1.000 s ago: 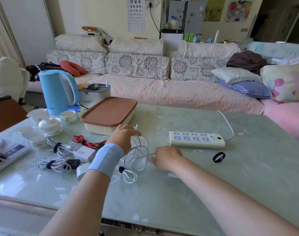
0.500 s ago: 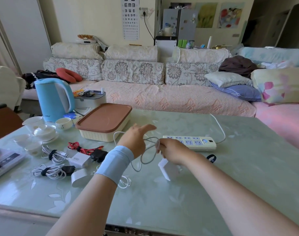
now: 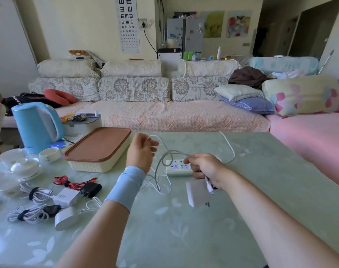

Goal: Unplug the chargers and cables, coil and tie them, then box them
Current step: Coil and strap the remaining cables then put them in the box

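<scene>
**White cable strung between two hands**

Tied cable bundles [image 3: 32, 195] lie on the desk [image 3: 184, 235] at the left, near the brown-lidded box [image 3: 99, 149]. The left hand [image 3: 141, 152] has its grip curled round a raised loop of the white cable [image 3: 165, 154]. The right hand [image 3: 205, 169] pinches the same cable above the power strip [image 3: 176, 167], with the white charger [image 3: 196, 193] just beneath.
</scene>
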### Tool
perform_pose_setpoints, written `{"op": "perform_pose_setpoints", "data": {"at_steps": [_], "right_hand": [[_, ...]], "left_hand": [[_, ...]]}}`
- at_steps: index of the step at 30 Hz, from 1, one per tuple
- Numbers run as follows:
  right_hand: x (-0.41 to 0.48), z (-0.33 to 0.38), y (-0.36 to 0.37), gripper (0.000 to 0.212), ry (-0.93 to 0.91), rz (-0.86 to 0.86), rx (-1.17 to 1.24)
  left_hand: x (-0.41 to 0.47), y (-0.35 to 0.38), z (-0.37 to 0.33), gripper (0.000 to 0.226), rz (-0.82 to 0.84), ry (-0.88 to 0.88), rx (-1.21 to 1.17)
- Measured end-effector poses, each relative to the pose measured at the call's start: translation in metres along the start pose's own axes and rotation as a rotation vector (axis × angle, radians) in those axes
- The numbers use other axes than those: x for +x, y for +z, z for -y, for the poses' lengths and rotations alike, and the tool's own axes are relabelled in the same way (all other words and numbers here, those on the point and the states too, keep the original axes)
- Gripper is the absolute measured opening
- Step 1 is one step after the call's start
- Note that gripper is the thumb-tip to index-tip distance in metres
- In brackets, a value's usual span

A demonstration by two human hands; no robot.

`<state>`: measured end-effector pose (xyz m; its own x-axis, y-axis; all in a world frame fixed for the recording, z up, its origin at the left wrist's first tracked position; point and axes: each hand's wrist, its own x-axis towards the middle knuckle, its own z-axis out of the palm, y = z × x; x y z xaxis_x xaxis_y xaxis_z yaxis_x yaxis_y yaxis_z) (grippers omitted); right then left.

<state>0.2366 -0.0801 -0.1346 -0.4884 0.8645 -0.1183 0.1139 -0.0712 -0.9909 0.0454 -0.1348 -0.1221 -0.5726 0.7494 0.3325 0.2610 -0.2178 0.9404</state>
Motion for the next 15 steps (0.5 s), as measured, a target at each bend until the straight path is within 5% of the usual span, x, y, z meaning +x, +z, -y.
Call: {"op": "perform_pose_setpoints", "data": {"at_steps": [2,5,8,11,15], "right_hand": [[0.001,0.001,-0.012,0.025,0.032,-0.086,0.015],[0.001,0.002,-0.023,0.024,0.035,-0.194,0.04],[0.003,0.008,-0.025,0.023,-0.013,-0.279,0.112],[0.003,0.016,-0.02,0.022,-0.061,-0.277,0.127],[-0.003,0.023,-0.007,0.022,-0.13,-0.244,0.13]], "left_hand": [[0.006,-0.005,-0.004,0.027,0.018,-0.062,-0.05],[0.002,-0.009,-0.014,0.039,0.256,-0.152,-0.039],[-0.001,-0.009,-0.006,0.054,0.452,-0.064,0.565],[-0.012,-0.001,0.007,0.022,0.628,-0.032,0.801],[-0.017,0.017,0.012,0.078,0.571,0.108,0.626]]}}
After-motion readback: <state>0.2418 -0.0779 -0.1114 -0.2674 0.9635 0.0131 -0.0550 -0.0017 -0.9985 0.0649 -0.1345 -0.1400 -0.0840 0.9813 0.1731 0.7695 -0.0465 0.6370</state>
